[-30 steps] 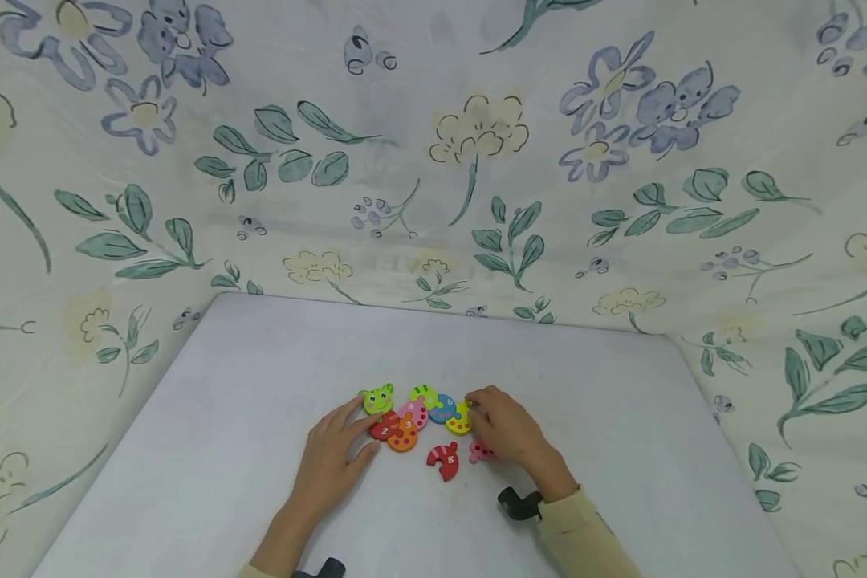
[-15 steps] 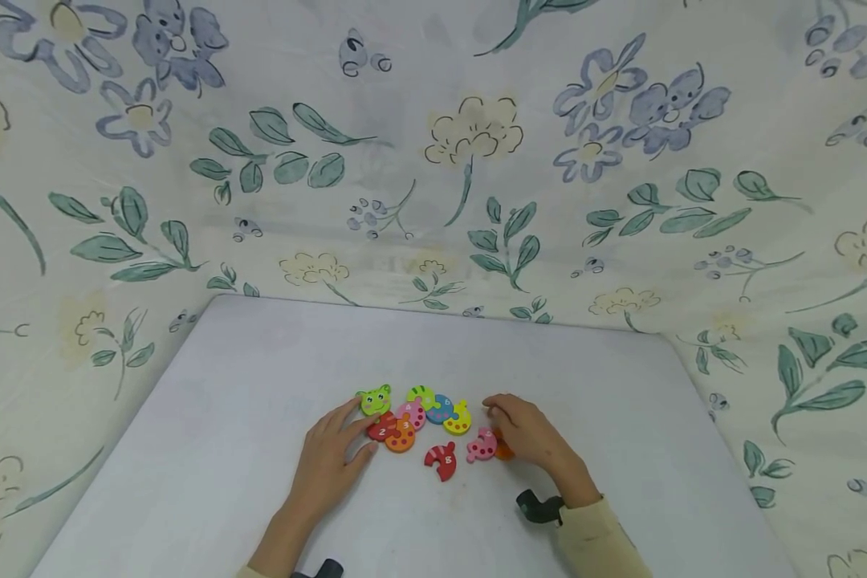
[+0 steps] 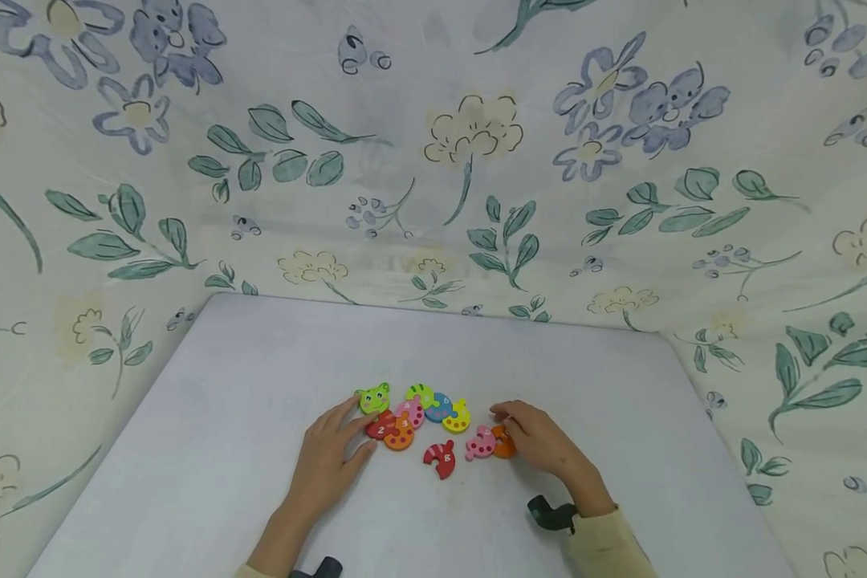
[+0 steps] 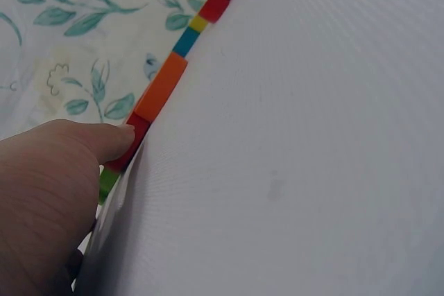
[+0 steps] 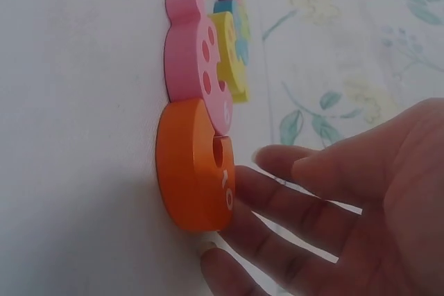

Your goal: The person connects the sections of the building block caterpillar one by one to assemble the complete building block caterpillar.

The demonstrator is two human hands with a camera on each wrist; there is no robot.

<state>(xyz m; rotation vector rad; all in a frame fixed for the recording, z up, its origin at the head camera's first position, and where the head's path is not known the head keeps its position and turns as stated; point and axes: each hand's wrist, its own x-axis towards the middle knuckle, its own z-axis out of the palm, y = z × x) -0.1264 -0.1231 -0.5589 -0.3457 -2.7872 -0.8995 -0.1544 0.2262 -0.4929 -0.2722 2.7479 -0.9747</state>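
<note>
I'm putting a bendy worm puzzle together on the white table (image 3: 231,377). The joined row sits at about 12 o'clock from my tummy: green frog head (image 3: 374,398), then red no. 2 piece (image 3: 379,428), orange piece w/ dots (image 3: 399,436), a pink one, a green one, a blue one and the yellow piece (image 3: 457,417) at the end.

My left hand (image 3: 330,461) lies flat, fingers straight, tips touching the frog head and the red 2. In the left wrist view my finger (image 4: 104,140) presses the edge of the red bit – it holds the row so it won't slide.

My right hand (image 3: 542,441) is at 3 o'clock from the row. Fingers are loose and spread, not closed on a thing. They touch the round orange piece (image 5: 194,168) from the side – it is stuck to the pink piece w/ holes (image 5: 194,46). I am not pinching it, just nudging.

The red no. 8 piece (image 3: 441,458) lies alone, at 6 o'clock from the yellow one, nobody touching it.

I think I'm at the step of adding the tail bits. Next move, I guess: slide the pink+orange pair toward 10 o'clock, or fit red 8 first – which one hooks onto yellow I can't tell. It needs a soft push and my left hand holding firm.
</note>
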